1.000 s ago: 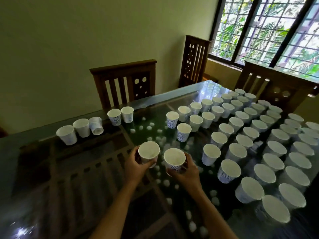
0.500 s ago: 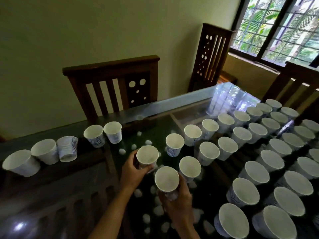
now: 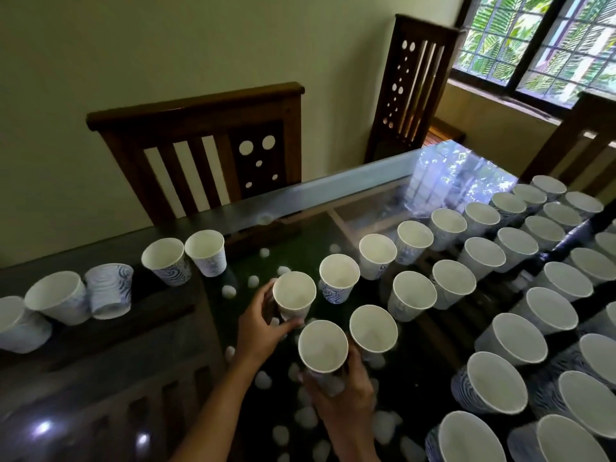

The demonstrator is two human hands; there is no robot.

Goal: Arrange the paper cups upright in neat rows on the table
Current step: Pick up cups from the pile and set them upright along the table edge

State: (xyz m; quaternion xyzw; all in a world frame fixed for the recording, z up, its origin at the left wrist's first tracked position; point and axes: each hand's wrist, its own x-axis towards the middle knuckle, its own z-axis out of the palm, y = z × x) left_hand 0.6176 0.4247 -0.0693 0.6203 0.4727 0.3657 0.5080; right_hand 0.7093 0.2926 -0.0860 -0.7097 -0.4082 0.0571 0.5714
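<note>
Left hand (image 3: 258, 323), right hand (image 3: 346, 393): forearms extended, fingers curled, gripping.

hands (image 3: 263, 325) gripping cups (image 3: 294, 298), glass table (image 3: 350, 181)

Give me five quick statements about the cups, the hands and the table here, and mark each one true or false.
1. Each hand holds a paper cup. True: the left hand grips one cup and the right hand grips another cup.
2. The held cups are upside down. False: both have their open mouths facing up.
3. The table has a glass top. True.
4. Every cup along the left is upright. False: one patterned cup stands upside down.
5. The rows on the right contain only a few cups. False: many cups fill several rows there.
</note>
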